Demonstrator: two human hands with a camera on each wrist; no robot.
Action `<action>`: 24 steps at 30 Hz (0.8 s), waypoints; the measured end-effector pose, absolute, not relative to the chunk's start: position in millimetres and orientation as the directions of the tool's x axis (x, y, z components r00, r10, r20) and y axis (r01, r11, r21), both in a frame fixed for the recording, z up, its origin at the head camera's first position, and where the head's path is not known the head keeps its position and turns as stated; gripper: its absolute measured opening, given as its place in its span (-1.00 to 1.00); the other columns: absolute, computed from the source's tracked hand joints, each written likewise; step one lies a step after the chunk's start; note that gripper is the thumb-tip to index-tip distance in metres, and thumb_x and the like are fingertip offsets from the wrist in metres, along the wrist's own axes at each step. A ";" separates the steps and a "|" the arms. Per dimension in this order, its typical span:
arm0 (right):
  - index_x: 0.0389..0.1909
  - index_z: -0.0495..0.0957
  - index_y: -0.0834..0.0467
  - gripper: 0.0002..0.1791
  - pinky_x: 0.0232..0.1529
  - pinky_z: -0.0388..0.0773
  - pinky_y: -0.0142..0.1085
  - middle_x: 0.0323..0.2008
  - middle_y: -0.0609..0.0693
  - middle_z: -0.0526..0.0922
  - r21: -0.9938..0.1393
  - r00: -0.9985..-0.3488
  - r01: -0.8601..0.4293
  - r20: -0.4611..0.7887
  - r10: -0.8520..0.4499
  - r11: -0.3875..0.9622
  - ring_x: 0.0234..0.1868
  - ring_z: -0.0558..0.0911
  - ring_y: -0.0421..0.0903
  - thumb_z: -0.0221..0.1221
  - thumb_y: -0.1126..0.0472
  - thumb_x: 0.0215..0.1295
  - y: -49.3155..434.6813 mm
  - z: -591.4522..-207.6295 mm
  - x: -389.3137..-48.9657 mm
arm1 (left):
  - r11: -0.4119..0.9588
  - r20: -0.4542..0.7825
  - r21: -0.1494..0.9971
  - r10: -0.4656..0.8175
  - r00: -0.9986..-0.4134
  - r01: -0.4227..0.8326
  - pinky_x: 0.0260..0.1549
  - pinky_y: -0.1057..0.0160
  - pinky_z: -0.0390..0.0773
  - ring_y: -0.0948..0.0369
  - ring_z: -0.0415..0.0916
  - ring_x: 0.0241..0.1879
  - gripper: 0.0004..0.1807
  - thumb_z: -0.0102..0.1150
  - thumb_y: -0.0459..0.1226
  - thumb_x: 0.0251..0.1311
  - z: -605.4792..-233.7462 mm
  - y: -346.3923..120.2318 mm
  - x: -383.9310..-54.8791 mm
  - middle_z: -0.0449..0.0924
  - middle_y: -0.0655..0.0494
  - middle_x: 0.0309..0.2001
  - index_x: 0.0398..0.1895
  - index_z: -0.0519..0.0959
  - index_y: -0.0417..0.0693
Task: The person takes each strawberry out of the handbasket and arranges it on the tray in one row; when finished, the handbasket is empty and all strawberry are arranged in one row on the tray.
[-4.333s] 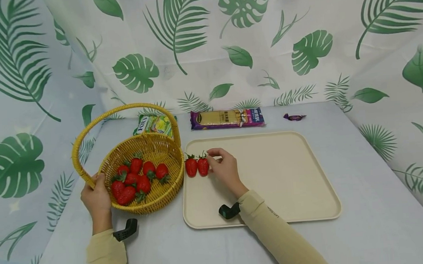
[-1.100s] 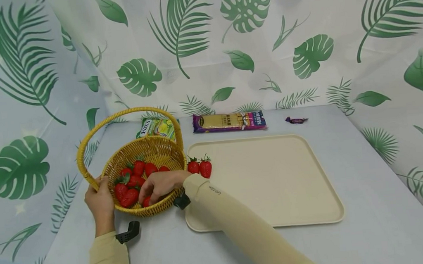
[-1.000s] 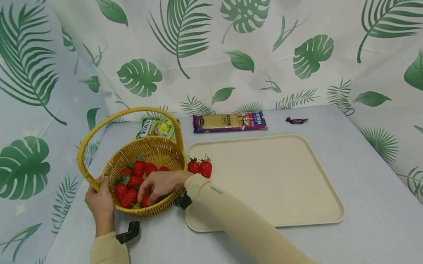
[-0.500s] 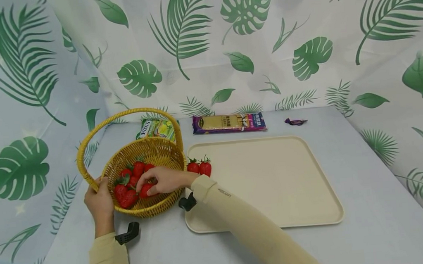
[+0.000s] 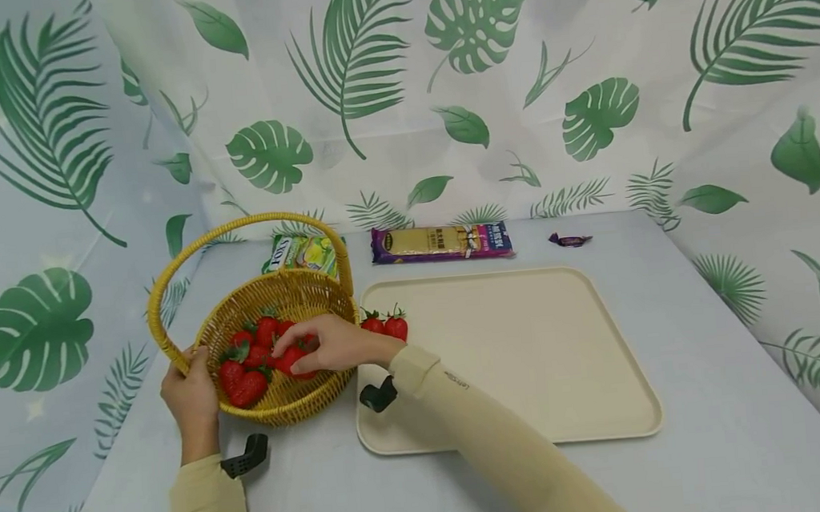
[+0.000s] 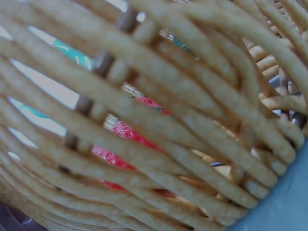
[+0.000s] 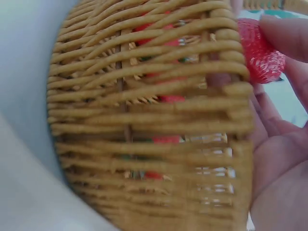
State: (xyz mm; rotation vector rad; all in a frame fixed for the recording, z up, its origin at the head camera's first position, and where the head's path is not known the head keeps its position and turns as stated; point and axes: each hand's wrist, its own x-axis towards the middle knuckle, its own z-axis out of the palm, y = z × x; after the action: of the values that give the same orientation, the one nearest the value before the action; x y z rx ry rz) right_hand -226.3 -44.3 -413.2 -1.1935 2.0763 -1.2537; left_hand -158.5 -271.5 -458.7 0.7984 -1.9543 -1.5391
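A yellow wicker basket [image 5: 278, 417] with a tall hoop handle stands at the left, several strawberries [image 5: 249, 387] inside it. My left hand [image 5: 191, 390] grips the basket's left side at the foot of the handle. Over the basket's right part, my right hand [image 5: 333, 342] pinches a strawberry [image 5: 290, 360] between thumb and fingers; that strawberry [image 7: 262, 50] shows near the rim in the right wrist view. Two more strawberries [image 5: 395, 327] lie on the beige tray [image 5: 519, 360] at its upper left, partly behind my right wrist. Wicker fills the left wrist view, red fruit [image 6: 127, 134] showing through.
Behind the basket lies a green FOX'S bag [image 5: 304, 252]. A purple and gold packet [image 5: 441, 242] lies behind the tray, with a small purple wrapped candy [image 5: 570, 239] to its right. A leaf-patterned cloth hangs at the back and sides.
My right hand has gone from the strawberries on the tray into the basket, taken hold of another strawberry there and lifted it slightly rightward. The left hand keeps its grip on the basket.
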 end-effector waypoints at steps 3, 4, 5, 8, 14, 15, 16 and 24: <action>0.01 0.63 0.05 -0.70 -0.16 0.52 -0.42 0.00 -0.20 0.61 -0.897 -0.596 -0.399 0.096 -0.798 0.191 -0.16 0.53 -0.24 0.29 0.22 0.25 -33.1 -415.3 -224.7 | 0.172 0.037 0.977 -0.722 -0.691 -0.128 -0.30 0.27 0.27 0.27 0.28 -0.34 -0.61 0.03 -0.04 0.36 -459.3 -272.3 -158.1 0.45 0.04 -0.24 -0.10 0.54 -0.22; 0.02 0.63 0.06 -0.70 -0.16 0.54 -0.40 0.01 -0.18 0.61 -0.911 -0.615 -0.375 0.103 -0.782 0.175 -0.16 0.54 -0.22 0.30 0.23 0.25 -29.3 -416.2 -223.9 | 0.167 0.035 0.978 -0.723 -0.690 -0.126 -0.29 0.28 0.27 0.28 0.28 -0.33 -0.61 0.04 -0.04 0.36 -459.5 -272.6 -157.9 0.45 0.06 -0.23 -0.10 0.54 -0.22; 0.02 0.62 0.06 -0.69 -0.14 0.54 -0.38 0.02 -0.16 0.61 -0.918 -0.633 -0.362 0.114 -0.766 0.163 -0.15 0.56 -0.21 0.29 0.23 0.25 -25.7 -417.6 -223.6 | 0.161 0.031 0.979 -0.725 -0.688 -0.125 -0.28 0.29 0.27 0.29 0.29 -0.32 -0.61 0.04 -0.04 0.35 -459.3 -272.7 -157.7 0.45 0.09 -0.23 -0.09 0.54 -0.22; 0.04 0.61 0.08 -0.68 -0.13 0.54 -0.34 0.04 -0.10 0.61 -0.923 -0.680 -0.361 0.160 -0.715 0.136 -0.12 0.59 -0.13 0.29 0.22 0.25 -14.2 -419.6 -222.1 | 0.154 0.028 0.980 -0.730 -0.683 -0.124 -0.25 0.31 0.28 0.31 0.30 -0.29 -0.59 0.05 -0.04 0.35 -458.5 -272.9 -157.2 0.46 0.14 -0.21 -0.06 0.55 -0.23; 0.04 0.60 0.12 -0.67 -0.10 0.52 -0.27 0.02 -0.01 0.60 -0.913 -0.751 -0.385 0.223 -0.622 0.137 -0.13 0.57 -0.09 0.29 0.23 0.24 4.8 -419.5 -218.2 | 0.147 0.027 0.982 -0.735 -0.678 -0.120 -0.25 0.31 0.27 0.31 0.30 -0.30 -0.65 0.06 -0.05 0.34 -458.1 -272.9 -156.9 0.45 0.18 -0.26 -0.10 0.56 -0.16; 0.04 0.61 0.11 -0.67 -0.09 0.51 -0.27 0.02 -0.02 0.60 -0.913 -0.763 -0.381 0.222 -0.608 0.144 -0.13 0.57 -0.10 0.30 0.23 0.24 7.7 -420.0 -217.9 | 0.145 0.027 0.982 -0.736 -0.676 -0.119 -0.25 0.32 0.28 0.31 0.30 -0.29 -0.66 0.06 -0.05 0.34 -457.9 -272.4 -156.9 0.45 0.19 -0.27 -0.10 0.56 -0.15; 0.04 0.61 0.10 -0.67 -0.13 0.52 -0.28 0.02 -0.03 0.60 -0.915 -0.775 -0.374 0.217 -0.593 0.153 -0.15 0.57 -0.10 0.30 0.23 0.24 10.5 -420.8 -217.5 | 0.146 0.029 0.982 -0.736 -0.676 -0.117 -0.25 0.32 0.28 0.31 0.31 -0.29 -0.66 0.06 -0.05 0.34 -457.9 -272.2 -157.0 0.45 0.19 -0.27 -0.11 0.55 -0.14; 0.07 0.59 0.12 -0.64 -0.26 0.59 -0.24 0.03 0.06 0.60 -0.946 -0.854 -0.296 0.200 -0.480 0.133 -0.19 0.63 0.05 0.29 0.27 0.23 38.8 -433.6 -217.1 | 0.162 0.031 0.978 -0.726 -0.687 -0.128 -0.27 0.29 0.28 0.29 0.29 -0.31 -0.61 0.02 -0.04 0.36 -457.9 -271.0 -159.0 0.46 -0.01 -0.21 -0.10 0.53 -0.22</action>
State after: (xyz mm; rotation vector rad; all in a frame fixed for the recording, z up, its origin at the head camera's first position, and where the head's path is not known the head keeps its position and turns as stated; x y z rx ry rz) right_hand -217.1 38.8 -433.6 -0.7764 2.2456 -1.8144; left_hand -159.0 -271.0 -457.9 0.8066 -1.9411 -1.5562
